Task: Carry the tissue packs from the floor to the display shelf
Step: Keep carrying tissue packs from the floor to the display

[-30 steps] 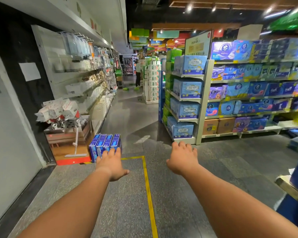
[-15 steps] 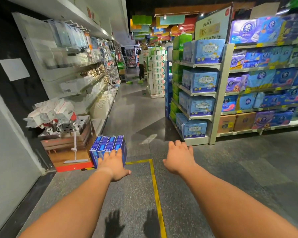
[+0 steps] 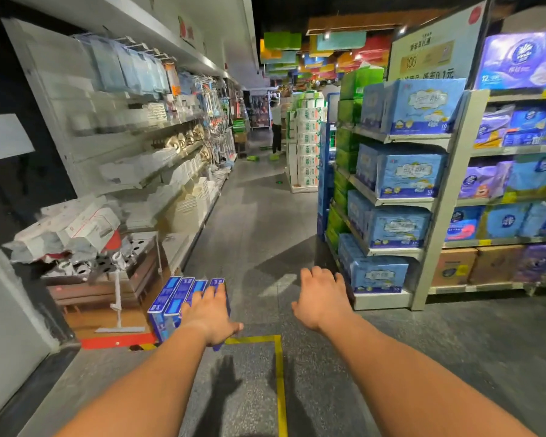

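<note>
a row of four blue tissue packs [image 3: 183,302] stands on the grey floor [image 3: 259,228] at the left of the aisle, just beside a red strip at the foot of the left-hand wall shelving [image 3: 133,146]. the packs stand on edge, pressed side by side, their narrow top faces up; each pack's long axis runs away from the camera and slightly to the right, roughly along the aisle, while the row itself stretches left to right.

the left hand [image 3: 210,313] is stretched forward, palm down, fingers straight and a little spread, over the right end of the row; whether it touches the packs cannot be told. it grips nothing. the right hand [image 3: 322,298] reaches forward over bare floor, well apart from the packs, fingers loosely bent downward, holding nothing.

a yellow floor line [image 3: 279,373] runs between the two forearms and turns left under the left hand. to the right stands the display shelf [image 3: 435,197], its end bay stacked with pale blue tissue bundles [image 3: 404,175]. a mop [image 3: 119,307] leans by the left shelving.
</note>
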Available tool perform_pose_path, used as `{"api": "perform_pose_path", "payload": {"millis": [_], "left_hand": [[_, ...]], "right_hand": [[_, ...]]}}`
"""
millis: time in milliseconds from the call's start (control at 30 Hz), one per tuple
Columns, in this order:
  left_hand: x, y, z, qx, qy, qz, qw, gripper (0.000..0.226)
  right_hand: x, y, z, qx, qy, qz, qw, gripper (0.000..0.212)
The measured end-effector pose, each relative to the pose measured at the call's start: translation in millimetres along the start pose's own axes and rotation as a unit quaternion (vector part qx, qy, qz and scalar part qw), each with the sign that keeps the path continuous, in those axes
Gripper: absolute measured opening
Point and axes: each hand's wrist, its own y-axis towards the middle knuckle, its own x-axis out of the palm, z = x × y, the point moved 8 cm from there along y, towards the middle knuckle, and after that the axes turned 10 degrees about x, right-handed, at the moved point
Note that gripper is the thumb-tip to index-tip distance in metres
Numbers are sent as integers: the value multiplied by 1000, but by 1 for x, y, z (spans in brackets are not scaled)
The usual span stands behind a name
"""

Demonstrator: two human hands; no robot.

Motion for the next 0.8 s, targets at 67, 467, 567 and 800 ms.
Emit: {"api": "perform_pose_path", "payload": {"millis": [67, 467, 567, 800], "left_hand": [[7, 46, 5, -3, -4, -9, 1000, 111], [1, 363, 21, 20, -32, -1, 999, 106], [-6, 429, 31, 29, -37, -6, 999, 101], [5, 570, 27, 16, -63, -16, 998, 101]], "right_hand": [[6, 44, 8, -2, 2, 2, 1000, 51], [40, 342, 48, 10, 11, -7, 1000, 60], [48, 410, 59, 14, 23, -17, 999, 64], [75, 563, 60, -15, 31, -39, 999, 65]]}}
